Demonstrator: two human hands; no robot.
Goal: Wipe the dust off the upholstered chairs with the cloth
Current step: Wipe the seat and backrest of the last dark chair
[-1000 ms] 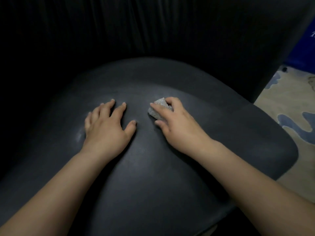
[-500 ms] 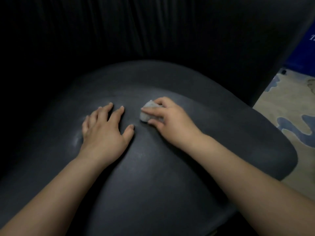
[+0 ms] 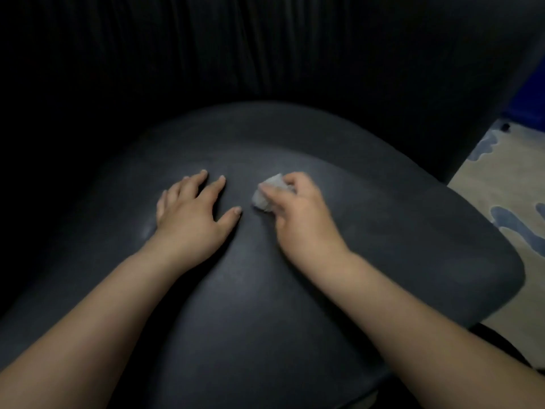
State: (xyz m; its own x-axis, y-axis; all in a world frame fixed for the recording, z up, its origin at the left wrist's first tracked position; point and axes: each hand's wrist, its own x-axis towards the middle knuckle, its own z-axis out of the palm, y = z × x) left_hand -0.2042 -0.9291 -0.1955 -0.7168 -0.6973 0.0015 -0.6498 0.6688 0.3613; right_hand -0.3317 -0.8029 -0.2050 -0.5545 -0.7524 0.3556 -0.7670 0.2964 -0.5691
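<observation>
Head camera looks down over both my bare forearms onto a dark upholstered chair seat (image 3: pixel 265 305), its pleated black backrest (image 3: pixel 265 48) rising behind and fading into shadow on the far left.

Starting at the left, my left hand (image 3: pixel 191 214) lies palm down on the cushion, fingers straight and spread, thumb angled out toward the middle; it holds nothing and simply presses flat on the leather-like surface. A faint pale smudge shows on the seat just beside the heel of that hand.

Just right of my left thumb, with a narrow strip of bare seat between, sits the cloth (image 3: pixel 267 194), a small pale grey wad bunched up and touching the cushion near its middle. My right hand (image 3: pixel 300 219) has it pinched: thumb curled against its near side, the other fingers bent over the top, so only the left part of the wad shows past my fingertips.

Further right the seat curves down to its rounded front corner. Beyond that edge lies a rug (image 3: pixel 507 202), cream with blue wavy patches, and a strip of deep blue (image 3: pixel 528 113) in the upper right corner, too dim to identify.
</observation>
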